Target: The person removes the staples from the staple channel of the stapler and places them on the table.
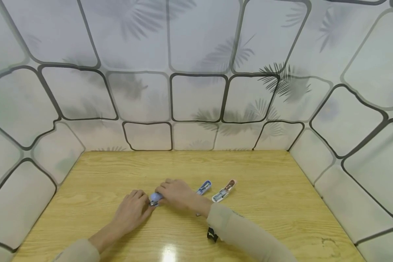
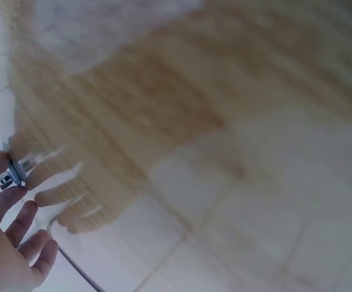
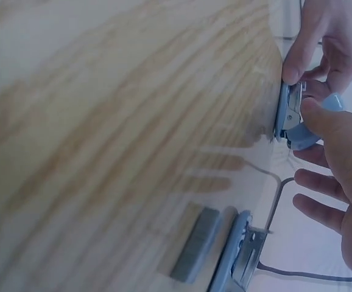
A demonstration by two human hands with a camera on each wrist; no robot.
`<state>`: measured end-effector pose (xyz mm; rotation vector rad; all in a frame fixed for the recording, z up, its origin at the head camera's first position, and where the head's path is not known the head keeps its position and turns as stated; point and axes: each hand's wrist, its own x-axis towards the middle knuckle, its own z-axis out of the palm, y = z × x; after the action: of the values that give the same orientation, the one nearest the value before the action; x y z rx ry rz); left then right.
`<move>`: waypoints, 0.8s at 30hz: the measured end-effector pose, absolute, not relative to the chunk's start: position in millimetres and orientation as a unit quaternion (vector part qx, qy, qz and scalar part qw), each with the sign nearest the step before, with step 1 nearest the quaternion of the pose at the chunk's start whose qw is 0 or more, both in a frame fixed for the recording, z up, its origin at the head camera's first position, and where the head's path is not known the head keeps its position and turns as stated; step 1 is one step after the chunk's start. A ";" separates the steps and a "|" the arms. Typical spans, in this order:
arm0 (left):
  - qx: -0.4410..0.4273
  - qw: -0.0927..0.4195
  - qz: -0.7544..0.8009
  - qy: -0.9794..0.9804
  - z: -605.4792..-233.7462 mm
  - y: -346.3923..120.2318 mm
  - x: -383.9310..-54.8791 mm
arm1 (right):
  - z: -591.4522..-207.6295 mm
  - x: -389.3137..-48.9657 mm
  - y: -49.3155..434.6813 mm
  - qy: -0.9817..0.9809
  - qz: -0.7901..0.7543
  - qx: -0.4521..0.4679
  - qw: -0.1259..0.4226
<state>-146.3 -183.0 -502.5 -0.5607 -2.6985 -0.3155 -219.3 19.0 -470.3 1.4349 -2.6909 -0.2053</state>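
Both hands hold a small blue stapler (image 1: 155, 197) low over the left-centre of the table. My left hand (image 1: 131, 211) pinches its base end; in the right wrist view the left thumb lies along the base. My right hand (image 1: 177, 194) pinches the raised blue cover (image 3: 304, 135) between thumb and index finger, its other fingers spread apart. The cover is tilted away from the base, and the metal magazine shows between them. In the left wrist view, only a bit of the stapler (image 2: 17, 172) shows past the left fingers.
A second blue stapler (image 1: 204, 186), lying opened, is partly behind the right wrist. To its right lies a pink-and-white opened stapler (image 1: 223, 191). A grey staple strip (image 3: 197, 244) is beside the second stapler. A black object (image 1: 211, 234) pokes out by the right sleeve. Patterned cloth walls (image 1: 196, 98) surround the table.
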 end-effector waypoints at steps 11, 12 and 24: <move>-0.203 0.189 -0.103 -0.955 -502.9 -182.8 -147.0 | -460.3 -223.7 25.3 -0.886 -0.120 0.443 0.058; -0.202 0.190 -0.102 -0.955 -502.8 -182.5 -147.2 | -459.9 -224.2 26.2 -0.887 -0.119 0.442 0.059; -0.203 0.181 -0.099 -0.957 -501.0 -176.4 -149.4 | -459.1 -231.8 41.9 -0.899 -0.106 0.421 0.054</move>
<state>-149.4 -176.4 -501.0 -0.5737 -2.7036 -0.2799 -231.8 41.9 -459.1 1.2806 -2.7316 -0.3206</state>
